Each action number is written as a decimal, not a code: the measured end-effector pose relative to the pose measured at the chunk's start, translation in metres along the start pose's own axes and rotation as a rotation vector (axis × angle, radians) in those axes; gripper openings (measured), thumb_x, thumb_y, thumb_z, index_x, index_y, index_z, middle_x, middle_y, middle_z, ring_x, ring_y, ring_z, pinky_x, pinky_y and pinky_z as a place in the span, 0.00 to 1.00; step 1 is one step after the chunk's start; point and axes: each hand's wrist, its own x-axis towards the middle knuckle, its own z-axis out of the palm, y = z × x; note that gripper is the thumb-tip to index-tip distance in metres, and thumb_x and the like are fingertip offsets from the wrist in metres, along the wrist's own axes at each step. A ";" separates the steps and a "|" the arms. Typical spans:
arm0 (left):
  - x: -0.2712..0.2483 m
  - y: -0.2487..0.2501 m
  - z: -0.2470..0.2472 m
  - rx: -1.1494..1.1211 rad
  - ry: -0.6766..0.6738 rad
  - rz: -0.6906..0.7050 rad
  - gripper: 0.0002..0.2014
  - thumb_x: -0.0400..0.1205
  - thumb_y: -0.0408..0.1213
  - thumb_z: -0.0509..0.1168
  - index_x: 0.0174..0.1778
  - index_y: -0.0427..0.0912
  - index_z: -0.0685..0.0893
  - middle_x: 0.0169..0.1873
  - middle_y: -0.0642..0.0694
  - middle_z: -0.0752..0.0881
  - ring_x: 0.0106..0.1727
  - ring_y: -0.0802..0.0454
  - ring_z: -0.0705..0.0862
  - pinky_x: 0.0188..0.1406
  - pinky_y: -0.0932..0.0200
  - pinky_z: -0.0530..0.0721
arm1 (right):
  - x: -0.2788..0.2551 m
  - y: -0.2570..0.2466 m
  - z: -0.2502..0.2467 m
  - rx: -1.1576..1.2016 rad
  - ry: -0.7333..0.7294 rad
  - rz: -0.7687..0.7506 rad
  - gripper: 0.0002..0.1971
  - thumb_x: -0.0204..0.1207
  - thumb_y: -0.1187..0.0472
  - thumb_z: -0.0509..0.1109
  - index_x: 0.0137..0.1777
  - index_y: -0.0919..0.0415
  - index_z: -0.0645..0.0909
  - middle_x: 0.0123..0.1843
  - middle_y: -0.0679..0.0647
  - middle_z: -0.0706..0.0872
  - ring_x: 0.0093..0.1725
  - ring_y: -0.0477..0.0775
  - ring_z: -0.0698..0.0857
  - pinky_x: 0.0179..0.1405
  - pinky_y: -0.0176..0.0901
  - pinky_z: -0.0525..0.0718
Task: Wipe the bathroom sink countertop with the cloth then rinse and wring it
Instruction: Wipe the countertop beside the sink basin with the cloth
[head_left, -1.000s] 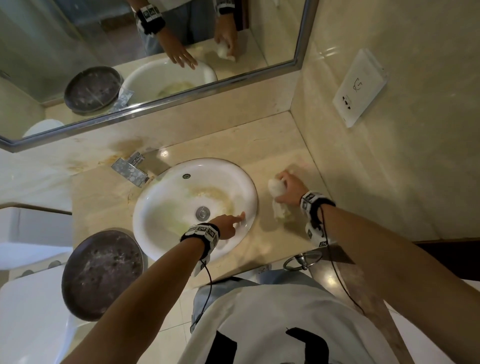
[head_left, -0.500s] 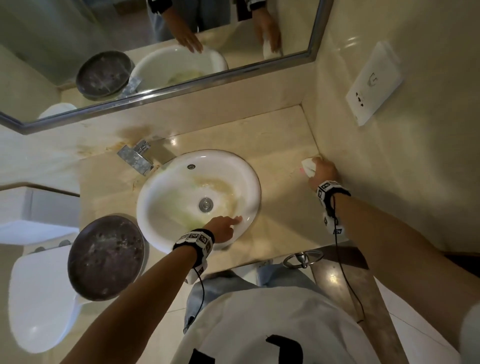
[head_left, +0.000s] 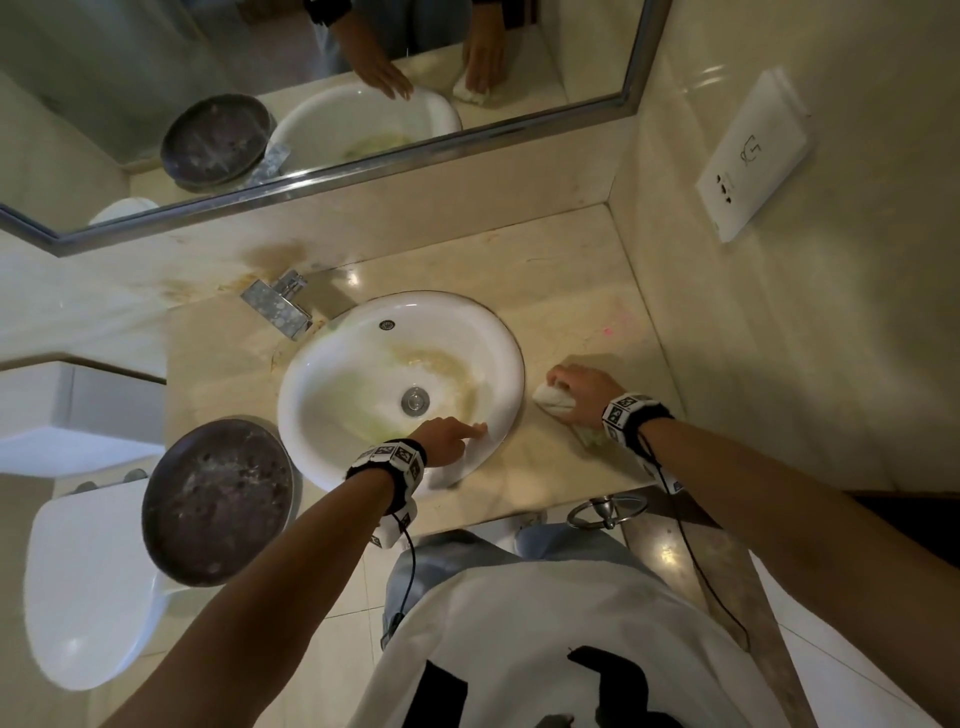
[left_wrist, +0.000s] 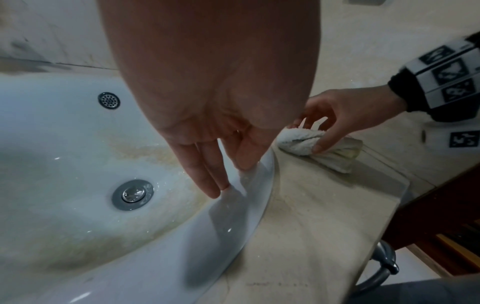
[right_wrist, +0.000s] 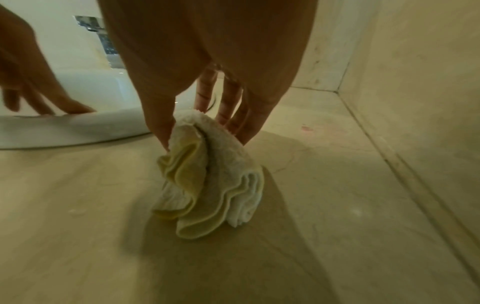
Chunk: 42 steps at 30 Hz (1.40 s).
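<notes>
A bunched white cloth (head_left: 553, 400) (left_wrist: 301, 142) (right_wrist: 215, 174) lies on the beige stone countertop (head_left: 582, 291) just right of the round white sink (head_left: 332, 374). My right hand (head_left: 584, 392) (right_wrist: 207, 115) grips the cloth between thumb and fingers and presses it onto the counter. My left hand (head_left: 457, 434) (left_wrist: 221, 164) rests with straight fingers on the sink's front rim (left_wrist: 246, 205), holding nothing. The sink bowl shows yellowish stains around the drain (head_left: 414, 401) (left_wrist: 132, 194).
A chrome faucet (head_left: 280, 306) stands at the sink's back left. A dark round bowl (head_left: 218, 499) sits on the counter's left end, above a white toilet (head_left: 88, 577). A wall with a socket plate (head_left: 753, 156) bounds the counter on the right; a mirror (head_left: 311, 93) is behind.
My right hand has dragged the cloth from the right wall's edge back toward the sink. The left hand stays on the sink rim.
</notes>
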 end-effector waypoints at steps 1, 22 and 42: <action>0.000 0.000 0.000 -0.003 -0.002 -0.001 0.32 0.84 0.28 0.51 0.80 0.64 0.72 0.71 0.43 0.83 0.65 0.43 0.84 0.67 0.51 0.80 | 0.000 -0.005 0.005 -0.010 -0.010 -0.022 0.23 0.70 0.49 0.80 0.61 0.54 0.78 0.50 0.47 0.79 0.48 0.53 0.81 0.46 0.42 0.76; -0.008 -0.024 0.010 -0.131 -0.012 0.039 0.20 0.88 0.36 0.53 0.70 0.55 0.85 0.65 0.47 0.87 0.61 0.45 0.84 0.64 0.51 0.79 | -0.012 -0.095 0.041 -0.223 -0.382 -0.333 0.23 0.70 0.54 0.79 0.60 0.45 0.72 0.57 0.49 0.79 0.48 0.52 0.78 0.43 0.46 0.76; 0.004 -0.022 0.004 -0.168 -0.048 -0.034 0.20 0.89 0.50 0.58 0.40 0.43 0.87 0.37 0.40 0.88 0.41 0.39 0.84 0.46 0.56 0.77 | -0.008 -0.064 0.028 -0.569 -0.351 -0.504 0.21 0.77 0.63 0.70 0.71 0.55 0.76 0.66 0.53 0.80 0.63 0.60 0.78 0.51 0.53 0.84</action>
